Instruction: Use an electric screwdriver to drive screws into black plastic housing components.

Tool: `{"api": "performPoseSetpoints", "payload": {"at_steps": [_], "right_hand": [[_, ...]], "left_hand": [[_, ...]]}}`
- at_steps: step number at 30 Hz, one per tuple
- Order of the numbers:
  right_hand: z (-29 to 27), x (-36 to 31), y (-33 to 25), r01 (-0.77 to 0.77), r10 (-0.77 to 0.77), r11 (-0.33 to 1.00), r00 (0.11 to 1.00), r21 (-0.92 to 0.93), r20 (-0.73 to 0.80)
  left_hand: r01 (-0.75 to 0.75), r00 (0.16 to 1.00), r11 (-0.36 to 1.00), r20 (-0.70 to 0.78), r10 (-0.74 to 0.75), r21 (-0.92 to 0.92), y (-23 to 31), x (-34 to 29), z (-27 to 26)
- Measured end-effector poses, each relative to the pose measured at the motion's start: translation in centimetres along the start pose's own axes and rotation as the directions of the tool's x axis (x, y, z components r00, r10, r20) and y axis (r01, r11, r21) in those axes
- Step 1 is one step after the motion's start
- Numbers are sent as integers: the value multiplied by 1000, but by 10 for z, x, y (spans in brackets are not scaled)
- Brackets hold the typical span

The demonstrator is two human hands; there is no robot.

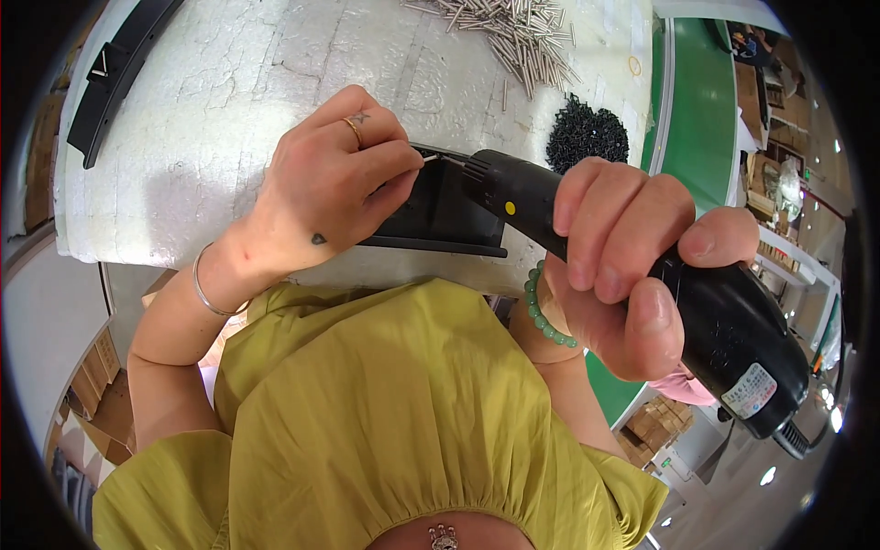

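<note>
right hand [632, 275] fist-clamped around smooth black power screwdriver [660, 275]. left hand [325, 188] pinches thin metal pin [431, 159] at its tip, over matte black plastic part [440, 215].

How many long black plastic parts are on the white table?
2: one black plastic part lies at the table's far left edge; another black plastic part sits under the left hand. More may be hidden.

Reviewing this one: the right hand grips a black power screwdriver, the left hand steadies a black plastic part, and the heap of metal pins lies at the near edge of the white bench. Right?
Not quite: in the head view the metal pins lie at the far edge. The right hand, power screwdriver, left hand, black plastic part and white bench are as stated.
</note>
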State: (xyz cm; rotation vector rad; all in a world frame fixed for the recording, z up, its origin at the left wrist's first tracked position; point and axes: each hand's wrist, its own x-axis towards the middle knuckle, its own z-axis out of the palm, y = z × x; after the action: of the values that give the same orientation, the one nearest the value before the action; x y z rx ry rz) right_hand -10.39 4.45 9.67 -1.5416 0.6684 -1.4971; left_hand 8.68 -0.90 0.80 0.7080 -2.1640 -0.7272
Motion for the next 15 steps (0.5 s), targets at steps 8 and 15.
{"api": "performPoseSetpoints", "payload": {"at_steps": [8, 15], "right_hand": [[8, 17, 2, -93, 103, 988, 992, -124, 76], [20, 16, 3, -109, 107, 985, 994, -136, -22]], "left_hand": [[-21, 1000, 1000, 14, 21, -13, -1, -1, 7], [-35, 999, 999, 38, 34, 15, 0, -4, 13]]}}
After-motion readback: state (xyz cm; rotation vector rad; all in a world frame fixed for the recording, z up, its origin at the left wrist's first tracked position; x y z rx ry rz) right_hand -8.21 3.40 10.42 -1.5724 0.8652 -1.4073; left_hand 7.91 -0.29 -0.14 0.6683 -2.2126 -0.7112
